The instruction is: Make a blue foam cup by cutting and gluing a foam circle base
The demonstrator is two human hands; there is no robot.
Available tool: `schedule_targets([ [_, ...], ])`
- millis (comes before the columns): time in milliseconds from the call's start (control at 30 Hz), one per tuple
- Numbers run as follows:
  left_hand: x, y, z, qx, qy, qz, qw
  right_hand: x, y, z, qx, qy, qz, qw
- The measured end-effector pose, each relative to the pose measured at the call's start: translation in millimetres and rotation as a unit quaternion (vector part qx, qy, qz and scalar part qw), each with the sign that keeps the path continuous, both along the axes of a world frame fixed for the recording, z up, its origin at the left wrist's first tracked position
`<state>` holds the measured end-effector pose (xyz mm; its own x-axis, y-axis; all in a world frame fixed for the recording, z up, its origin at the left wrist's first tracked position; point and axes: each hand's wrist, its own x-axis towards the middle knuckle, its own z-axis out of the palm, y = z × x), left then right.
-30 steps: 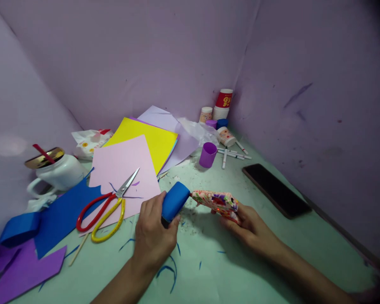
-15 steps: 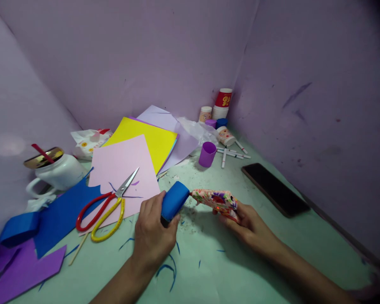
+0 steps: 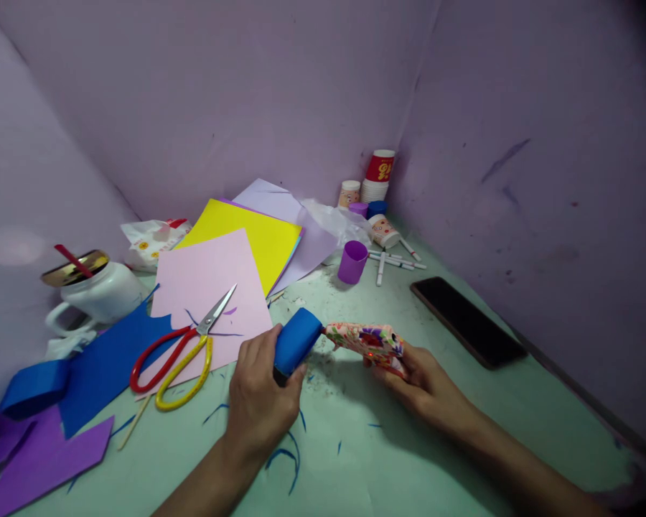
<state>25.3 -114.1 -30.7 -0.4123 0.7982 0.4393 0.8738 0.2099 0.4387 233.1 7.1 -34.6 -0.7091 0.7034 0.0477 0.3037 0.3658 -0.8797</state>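
Observation:
My left hand point(image 3: 263, 398) is closed around a blue foam-paper tube point(image 3: 298, 339), tilted above the green tabletop. In my right hand point(image 3: 417, 384) is a flower-patterned hot glue gun point(image 3: 369, 341), a small red light glowing on its side. The gun's nozzle points left and meets the right edge of the blue tube; whether it presses on it I cannot tell. Scissors point(image 3: 202, 336) with one red and one yellow handle lie open on a pink sheet point(image 3: 215, 266), left of my left hand.
A purple tube point(image 3: 352, 263) stands behind the glue gun, near several white markers point(image 3: 392, 262) and paper cups point(image 3: 380, 176). A phone point(image 3: 466, 319) lies at right. Blue foam sheet point(image 3: 108, 366), purple pieces point(image 3: 48, 459) and a white mug point(image 3: 102, 291) occupy the left; yellow paper point(image 3: 247, 237) lies behind.

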Motion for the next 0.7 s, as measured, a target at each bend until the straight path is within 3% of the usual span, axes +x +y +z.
schedule_targets([
  [533, -0.2, -0.1, 2.1, 0.006, -0.013, -0.003, 1.0, -0.3, -0.9, 3.2, 0.0, -0.003, 0.0, 1.0],
  [700, -1.7, -0.4, 1.2, 0.002, -0.055, 0.013, 0.998, -0.9, 1.1, 5.3, -0.02, 0.037, -0.007, 0.999],
])
